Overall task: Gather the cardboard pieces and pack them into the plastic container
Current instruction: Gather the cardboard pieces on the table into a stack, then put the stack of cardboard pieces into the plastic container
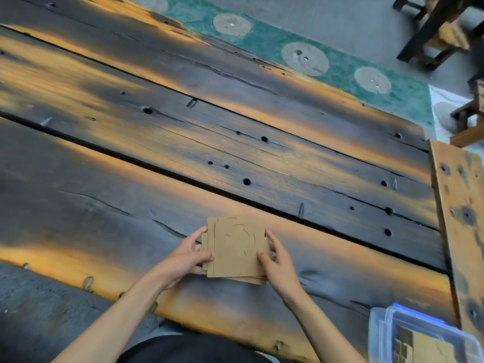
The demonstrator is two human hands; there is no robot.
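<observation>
A stack of brown cardboard pieces (235, 247) with curved cut lines on the top sheet rests on the dark wooden table (157, 142) near its front edge. My left hand (190, 258) grips the stack's left edge, thumb on top. My right hand (277, 260) grips its right edge, thumb on top too. The clear plastic container (387, 334) with a blue rim stands at the table's lower right corner, apart from both hands. Some cardboard lies inside it.
A lighter plank (458, 205) runs along the table's right end. Beyond the table lie a green patterned floor strip (340, 64) and dark wooden chairs (440, 30) at the upper right. The table planks have gaps and holes.
</observation>
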